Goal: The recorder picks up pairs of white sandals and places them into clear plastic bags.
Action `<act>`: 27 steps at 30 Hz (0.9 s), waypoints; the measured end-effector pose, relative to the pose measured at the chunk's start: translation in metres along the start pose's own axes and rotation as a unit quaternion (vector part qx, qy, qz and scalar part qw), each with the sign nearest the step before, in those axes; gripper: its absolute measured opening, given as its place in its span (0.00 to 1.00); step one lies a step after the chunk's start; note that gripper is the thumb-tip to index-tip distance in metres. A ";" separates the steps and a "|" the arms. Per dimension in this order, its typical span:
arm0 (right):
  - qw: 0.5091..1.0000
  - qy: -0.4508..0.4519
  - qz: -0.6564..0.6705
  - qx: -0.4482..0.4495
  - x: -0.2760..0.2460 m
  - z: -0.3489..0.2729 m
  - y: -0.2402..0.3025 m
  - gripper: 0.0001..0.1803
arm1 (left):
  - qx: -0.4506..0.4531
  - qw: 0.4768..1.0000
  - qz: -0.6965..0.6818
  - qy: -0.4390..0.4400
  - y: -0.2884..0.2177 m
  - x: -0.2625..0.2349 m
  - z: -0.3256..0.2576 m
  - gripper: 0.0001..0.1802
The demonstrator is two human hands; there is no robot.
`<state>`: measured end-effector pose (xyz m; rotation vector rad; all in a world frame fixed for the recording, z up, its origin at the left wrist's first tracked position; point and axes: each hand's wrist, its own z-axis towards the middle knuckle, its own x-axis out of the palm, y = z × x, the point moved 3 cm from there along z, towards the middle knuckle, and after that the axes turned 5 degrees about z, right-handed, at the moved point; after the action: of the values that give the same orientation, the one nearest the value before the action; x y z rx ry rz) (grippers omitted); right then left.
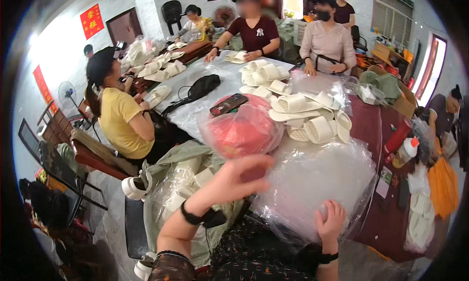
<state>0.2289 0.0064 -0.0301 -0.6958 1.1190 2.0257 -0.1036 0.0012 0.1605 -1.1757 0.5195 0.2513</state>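
Observation:
My left hand (239, 179) is raised above the near table edge, in front of a red bundle wrapped in clear plastic (244, 132). Its fingers are curved and a little blurred, with a gap between them and the thumb, and I see nothing in it. My right hand (330, 220) rests with fingers spread on the near edge of a stack of clear plastic bags (317, 183). Just beyond the bags lies a pile of cream slippers (312, 116). By my left forearm, a greenish sack (163, 183) holds more pale slippers.
A dark phone (228, 105) lies on the red bundle. Further back are a black bag (200, 88) and more slippers (266, 73). Several people sit or stand around the table. A red bottle (398, 136) and a white bottle with an orange cap (408, 150) stand at the right.

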 end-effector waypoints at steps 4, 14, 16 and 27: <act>1.000 -0.018 -0.003 0.003 -0.001 -0.002 -0.005 0.24 | 0.043 0.988 -0.120 -0.089 0.015 0.033 0.106 0.21; 0.999 -0.031 -0.021 -0.005 0.003 -0.005 -0.007 0.24 | -0.081 0.923 0.328 -0.185 0.123 0.059 0.228 0.41; 0.999 -0.029 -0.023 0.003 0.005 -0.005 -0.010 0.24 | -0.189 0.907 0.358 -0.112 0.122 0.061 0.241 0.48; 0.999 -0.004 -0.040 0.023 0.005 -0.007 -0.012 0.25 | -0.160 0.783 0.584 -0.139 0.193 0.096 0.252 0.32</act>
<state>0.2361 0.0069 -0.0432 -0.6961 1.1124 1.9289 -0.0443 0.2986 0.0266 -0.9625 0.9192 1.6203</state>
